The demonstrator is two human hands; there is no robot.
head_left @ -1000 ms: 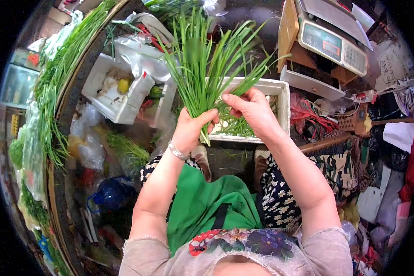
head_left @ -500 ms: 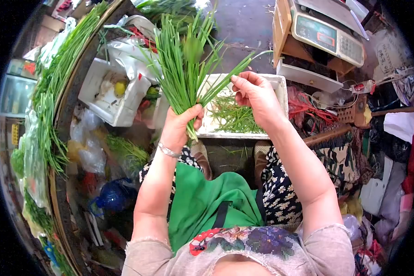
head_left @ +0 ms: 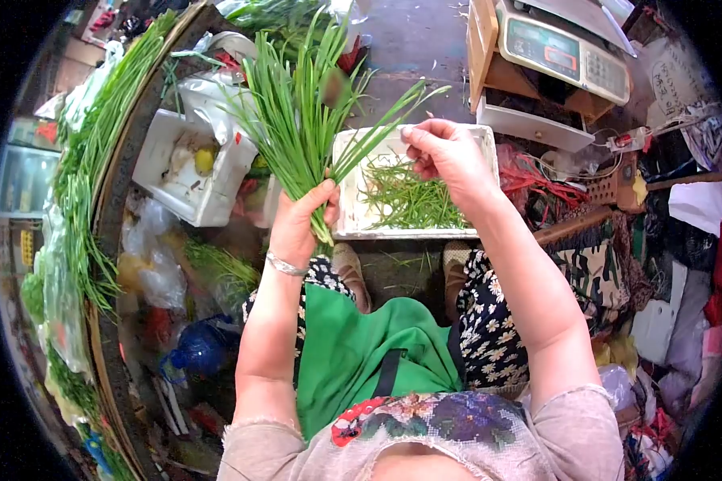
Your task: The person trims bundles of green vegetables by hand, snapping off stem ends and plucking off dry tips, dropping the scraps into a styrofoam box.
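A bunch of long green leafy stalks [head_left: 297, 120] fans upward from my left hand [head_left: 301, 220], whose fingers wrap round its lower end. My right hand [head_left: 449, 160] is over the right part of a white foam box [head_left: 489, 152], thumb and fingertips pinched together; whatever they hold, if anything, is too small to name. A few leaves of the bunch lean toward these fingertips. Inside the box lie loose green trimmings [head_left: 413, 196].
More green stalks [head_left: 116, 88] lie along the shelf edge at the left. Another white foam box [head_left: 208, 180] holds a yellow item. A scale [head_left: 565, 56] stands on a wooden stand at the upper right. A blue container [head_left: 200, 349] sits at the lower left.
My left hand has moved left with the bunch, away from my right hand. My right hand has come away from the middle of the bunch and rests above the box's right part.
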